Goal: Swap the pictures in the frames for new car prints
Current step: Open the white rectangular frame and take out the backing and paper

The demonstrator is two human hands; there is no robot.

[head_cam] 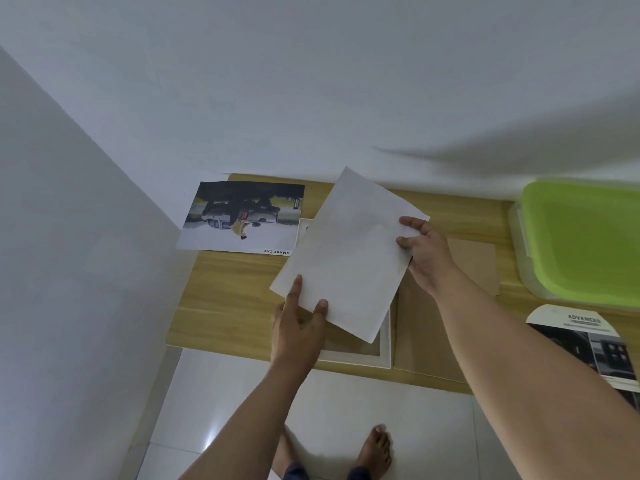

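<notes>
I hold a white sheet of paper (pixel 346 254), blank side up, tilted above the wooden table (pixel 225 292). My left hand (pixel 299 323) pinches its near left corner. My right hand (pixel 424 251) pinches its right edge. Under the sheet lies a white picture frame (pixel 363 355), mostly hidden by the paper. A car print (pixel 242 216) lies flat at the table's far left corner. Brown backing boards lie to the right of the frame, one near (pixel 422 341) and one farther back (pixel 474 265).
A clear box with a green lid (pixel 581 237) stands at the right. Another print with the word ADVANCED (pixel 585 344) lies at the near right edge. White walls close the table at the back and left. My bare feet stand on the white tiled floor (pixel 242 403).
</notes>
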